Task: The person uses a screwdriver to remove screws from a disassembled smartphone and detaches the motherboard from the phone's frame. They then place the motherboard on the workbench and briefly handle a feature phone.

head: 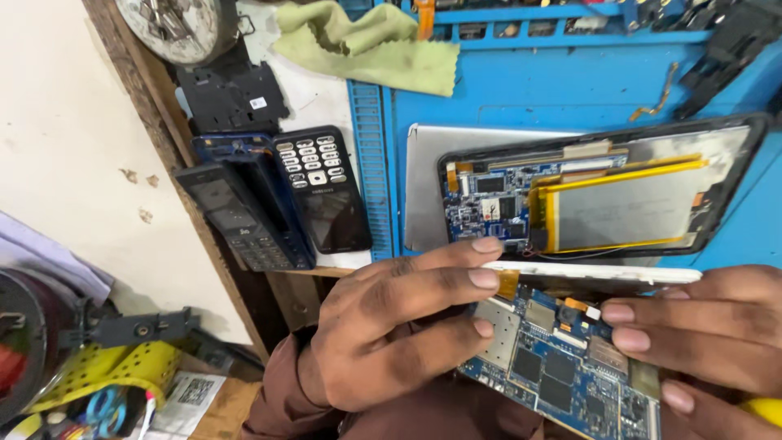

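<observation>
The left hand [391, 326] pinches the near-left edge of an opened tablet [570, 326], its fingers closed on the white frame and the blue circuit board [562, 367] beneath. The right hand [717, 334] grips the same tablet from the opposite side, fingertips [623, 314] pressed on the board's right part; something yellow [766, 407] shows under that hand, though what it is cannot be told. The held tablet is tilted, its board facing up between both grips. Just beyond the grips, on a blue work mat [570, 81], lies a second opened tablet [595, 195] with a silver battery [619, 208] edged in yellow tape. Left of the left hand's grip, three keypad phones [277, 200] lie side by side on the bench. Farther beyond them sits a green cloth [366, 41]
</observation>
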